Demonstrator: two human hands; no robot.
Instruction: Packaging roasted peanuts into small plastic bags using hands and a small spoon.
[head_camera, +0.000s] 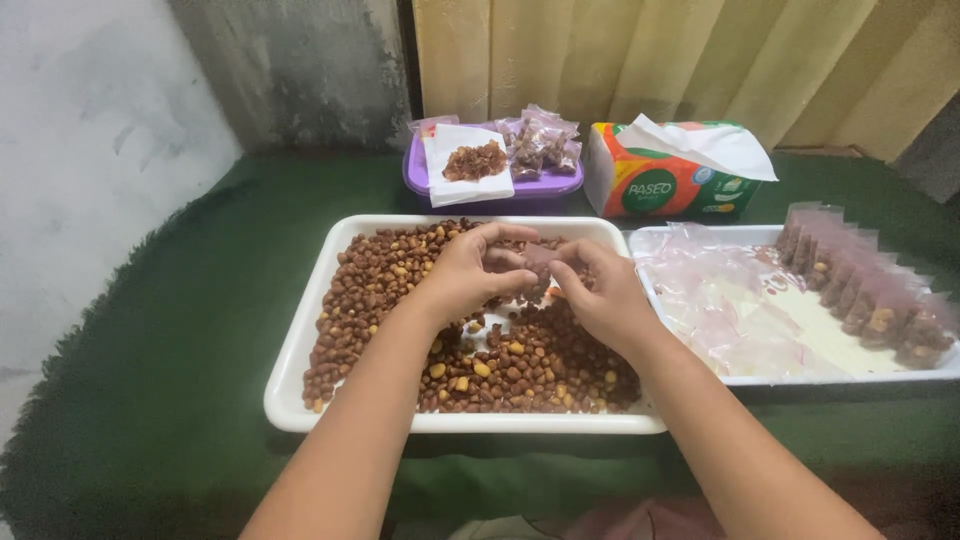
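Observation:
A white rectangular tray (300, 340) holds a heap of brown roasted nuts mixed with yellow kernels (380, 285). Both my hands hover over the tray's middle. My left hand (470, 270) and my right hand (600, 295) together pinch a small clear plastic bag (538, 265) filled with brown nuts, fingers closed on its top.
A second white tray (700, 235) on the right holds loose empty clear bags (720, 300) and a row of filled bags (870, 285). Behind stand a purple box (420, 180) with paper, nuts and small packs, and a tissue pack (665, 170). Green cloth (180, 330) covers the surface.

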